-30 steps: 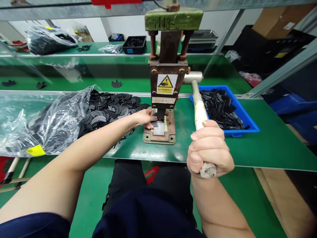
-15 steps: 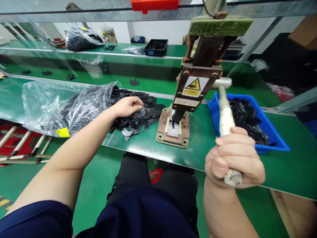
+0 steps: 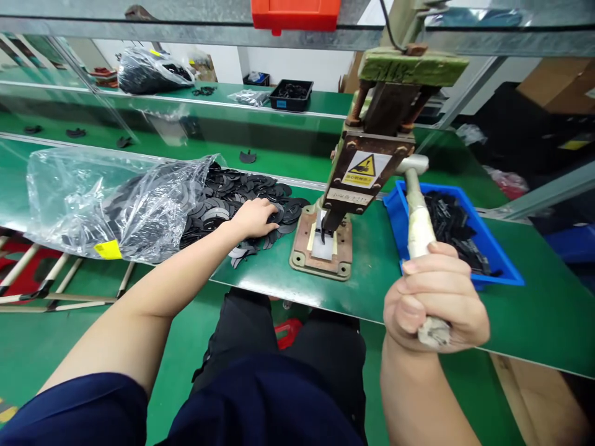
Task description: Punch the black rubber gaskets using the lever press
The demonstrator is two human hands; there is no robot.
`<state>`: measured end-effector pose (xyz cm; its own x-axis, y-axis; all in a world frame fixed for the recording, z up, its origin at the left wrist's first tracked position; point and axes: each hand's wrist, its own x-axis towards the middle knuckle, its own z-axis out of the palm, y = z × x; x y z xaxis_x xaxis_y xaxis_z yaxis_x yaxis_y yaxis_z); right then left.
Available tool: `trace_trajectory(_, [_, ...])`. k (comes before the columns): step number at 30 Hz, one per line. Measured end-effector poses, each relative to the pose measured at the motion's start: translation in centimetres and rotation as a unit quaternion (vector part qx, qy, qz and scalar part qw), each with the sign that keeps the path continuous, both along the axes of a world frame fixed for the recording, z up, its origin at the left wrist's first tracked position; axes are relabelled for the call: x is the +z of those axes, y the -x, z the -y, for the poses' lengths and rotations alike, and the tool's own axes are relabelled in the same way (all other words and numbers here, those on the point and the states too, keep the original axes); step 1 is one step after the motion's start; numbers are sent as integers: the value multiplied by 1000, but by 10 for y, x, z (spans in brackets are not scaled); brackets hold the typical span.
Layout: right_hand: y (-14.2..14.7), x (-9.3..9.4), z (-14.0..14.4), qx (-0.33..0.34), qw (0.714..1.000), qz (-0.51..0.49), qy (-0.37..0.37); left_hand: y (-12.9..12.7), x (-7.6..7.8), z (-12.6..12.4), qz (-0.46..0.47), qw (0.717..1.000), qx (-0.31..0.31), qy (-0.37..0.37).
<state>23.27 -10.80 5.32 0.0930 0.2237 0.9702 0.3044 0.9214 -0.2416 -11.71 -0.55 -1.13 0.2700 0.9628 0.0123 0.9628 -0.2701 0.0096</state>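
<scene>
Black flat crescent-shaped parts (image 3: 242,198): left hand (image 3: 255,218) picks one beside the rusty hand press (image 3: 372,167).
Right hand (image 3: 434,303) stays clenched on the press's pale lever handle (image 3: 418,217); best lift one piece cleanly.

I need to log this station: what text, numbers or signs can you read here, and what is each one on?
Nothing can be quoted as it reads.
Warning label on the press: yellow triangle sign; the red line under it is too small to read.
White strip below that label: characters blurred.
Yellow sticker on the plastic bag: no print legible.
Green press head: no marking readable.
</scene>
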Motion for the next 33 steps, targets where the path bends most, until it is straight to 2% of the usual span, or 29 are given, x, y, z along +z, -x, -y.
trace_trajectory(5, [2,1,0,-4,1000,-6,-15,-11,3,-2,-59,998,-25,14])
trace_trajectory(9, [6,2,2,-8,1000,-11,-10,-22,2,3,-61,997,-34,11])
trace_trajectory(17, [6,4,4,-12,1000,6,-13,-33,11,7,-62,997,0,42])
trace_trajectory(22, [6,4,3,-10,1000,5,-21,-35,11,12,-75,996,-33,31])
trace_trajectory(26, [6,2,4,-9,1000,-3,-17,-27,7,13,-69,997,-12,9])
trace_trajectory(30, [6,2,5,-3,1000,-6,-11,-17,10,10,-4,999,33,-3])
trace_trajectory(32, [7,2,5,-5,1000,-6,-10,-18,14,11,102,993,63,1])
trace_trajectory(33, [7,3,4,-6,1000,-8,-12,-22,16,12,180,980,80,17])
